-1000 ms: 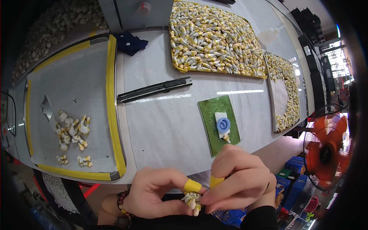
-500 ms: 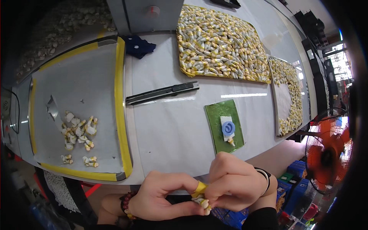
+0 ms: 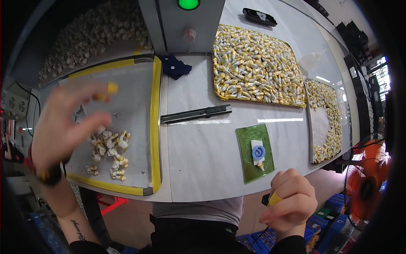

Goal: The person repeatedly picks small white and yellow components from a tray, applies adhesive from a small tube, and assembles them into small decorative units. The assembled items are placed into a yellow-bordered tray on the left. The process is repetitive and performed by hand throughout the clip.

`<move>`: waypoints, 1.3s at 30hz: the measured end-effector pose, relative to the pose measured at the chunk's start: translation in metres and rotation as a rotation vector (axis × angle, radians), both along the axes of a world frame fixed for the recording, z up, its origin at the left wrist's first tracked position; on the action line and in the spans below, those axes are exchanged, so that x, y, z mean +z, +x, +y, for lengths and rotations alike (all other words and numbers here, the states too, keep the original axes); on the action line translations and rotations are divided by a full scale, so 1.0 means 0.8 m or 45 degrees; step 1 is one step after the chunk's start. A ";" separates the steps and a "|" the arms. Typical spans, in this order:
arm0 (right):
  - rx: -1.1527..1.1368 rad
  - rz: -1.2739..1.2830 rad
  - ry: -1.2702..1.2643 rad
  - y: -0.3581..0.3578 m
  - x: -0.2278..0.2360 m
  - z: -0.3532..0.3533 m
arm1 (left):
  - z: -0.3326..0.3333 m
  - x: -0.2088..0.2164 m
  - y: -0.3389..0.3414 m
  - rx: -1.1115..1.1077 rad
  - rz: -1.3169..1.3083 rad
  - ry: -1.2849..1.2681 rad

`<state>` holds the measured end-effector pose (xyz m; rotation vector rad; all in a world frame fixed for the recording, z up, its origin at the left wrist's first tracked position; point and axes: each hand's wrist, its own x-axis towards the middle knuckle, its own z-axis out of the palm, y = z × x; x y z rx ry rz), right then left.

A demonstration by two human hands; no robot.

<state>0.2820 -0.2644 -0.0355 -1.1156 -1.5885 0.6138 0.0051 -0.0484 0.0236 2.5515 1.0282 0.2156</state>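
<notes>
Small white moulded pieces with yellow bands lie loosely clustered on the near half of a grey-lined tray edged with yellow tape, at the left of the white desk. The left hand, blurred, is over the tray's left side, thumb and fingers apart, nothing visible between them. The right hand, fingers curled, is just off the desk's front edge, nearest a flat green rectangular slab; whether it grips anything cannot be told. In judgement, a piece at the cluster's margin is best taken lightly between thumb and fingertip, its neighbours undisturbed; the slim black utility knife, beside the tray, is best kept clear of the forearm
</notes>
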 end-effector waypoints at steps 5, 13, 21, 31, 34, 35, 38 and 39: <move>-0.129 -0.063 -0.017 -0.007 0.017 -0.011 | 0.145 -0.057 0.033 -0.116 -0.179 0.294; -0.427 -0.134 -0.054 0.033 0.008 -0.047 | 0.143 -0.073 0.071 0.089 -0.073 0.230; -0.425 -0.432 -0.050 0.066 0.033 -0.019 | 0.147 -0.078 0.031 0.195 -0.348 0.128; -0.486 -1.107 -0.432 0.152 0.028 0.079 | -0.087 0.000 0.023 -0.360 -0.889 -1.276; -0.508 -1.138 -0.513 0.166 0.006 0.102 | -0.124 -0.021 0.047 -0.072 -0.678 -1.789; -0.509 -1.131 -0.513 0.165 -0.002 0.109 | -0.133 -0.027 0.051 0.029 -0.720 -1.915; -0.535 -1.127 -0.549 0.167 -0.012 0.109 | -0.148 -0.064 0.059 0.108 -0.925 -2.179; -0.540 -1.122 -0.559 0.167 -0.014 0.108 | -0.153 -0.082 0.056 0.017 -1.052 -2.156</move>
